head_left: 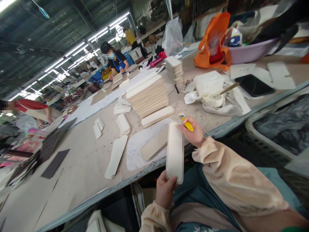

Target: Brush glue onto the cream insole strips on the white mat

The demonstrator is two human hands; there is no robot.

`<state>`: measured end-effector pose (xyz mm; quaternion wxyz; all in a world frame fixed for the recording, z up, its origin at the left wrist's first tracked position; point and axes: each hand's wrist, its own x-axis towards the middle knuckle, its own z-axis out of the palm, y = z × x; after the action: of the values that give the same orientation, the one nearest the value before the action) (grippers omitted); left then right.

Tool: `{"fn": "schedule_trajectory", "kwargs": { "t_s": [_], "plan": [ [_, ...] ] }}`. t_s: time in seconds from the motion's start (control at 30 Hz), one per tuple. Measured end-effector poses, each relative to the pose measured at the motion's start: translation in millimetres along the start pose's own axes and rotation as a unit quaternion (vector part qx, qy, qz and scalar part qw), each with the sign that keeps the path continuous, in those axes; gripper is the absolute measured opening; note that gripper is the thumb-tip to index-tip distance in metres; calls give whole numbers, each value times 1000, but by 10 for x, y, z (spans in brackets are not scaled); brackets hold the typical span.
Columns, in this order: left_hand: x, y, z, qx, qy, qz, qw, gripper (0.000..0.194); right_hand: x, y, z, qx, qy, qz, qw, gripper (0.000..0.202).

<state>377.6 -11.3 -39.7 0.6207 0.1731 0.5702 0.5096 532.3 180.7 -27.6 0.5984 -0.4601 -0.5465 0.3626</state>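
Observation:
An off-white oblong panel (175, 151) with rounded corners and a raised inner border is held upright just over the table's front edge. My left hand (164, 190) pinches its lower end, thumb on the face. At the upper right corner, my right hand (193, 132) has its fingers closed around a small yellow-handled tool (188, 124) with a pale tip; its exact kind is unclear. The thumb of that hand rests on or beside the panel. Behind the panel, a beige strip (153, 145) lies on a white sheet (135, 161). Another pale strip (116, 156) lies to the left.
A tall stack of panels (148, 96) stands mid-table, with a smaller stack (174, 69) behind. To the right are a glue-like white bowl (212, 99), a black phone (254, 85), an orange bag (212, 42) and a purple basin (251, 51). A co-worker (116, 59) sits farther back.

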Motion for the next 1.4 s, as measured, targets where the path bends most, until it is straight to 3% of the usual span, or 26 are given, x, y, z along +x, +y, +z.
{"fn": "schedule_trajectory", "kwargs": {
  "t_s": [0.57,0.87,1.0,1.23,1.4],
  "plan": [
    [58,-13,-106,27,-7,20,999,40,1,-31,15,19,-3,5,1000,21],
    [6,31,28,3,43,38,998,45,5,-47,22,39,-3,5,999,20],
    [7,66,15,0,43,42,998,45,26,-53,16,79,1,41,996,24],
    [-27,228,-53,-15,47,48,998,44,36,-158,-27,248,11,166,954,31],
    [-80,294,-39,-9,46,49,998,45,19,-361,-98,324,-26,196,925,34]
  ]
}}
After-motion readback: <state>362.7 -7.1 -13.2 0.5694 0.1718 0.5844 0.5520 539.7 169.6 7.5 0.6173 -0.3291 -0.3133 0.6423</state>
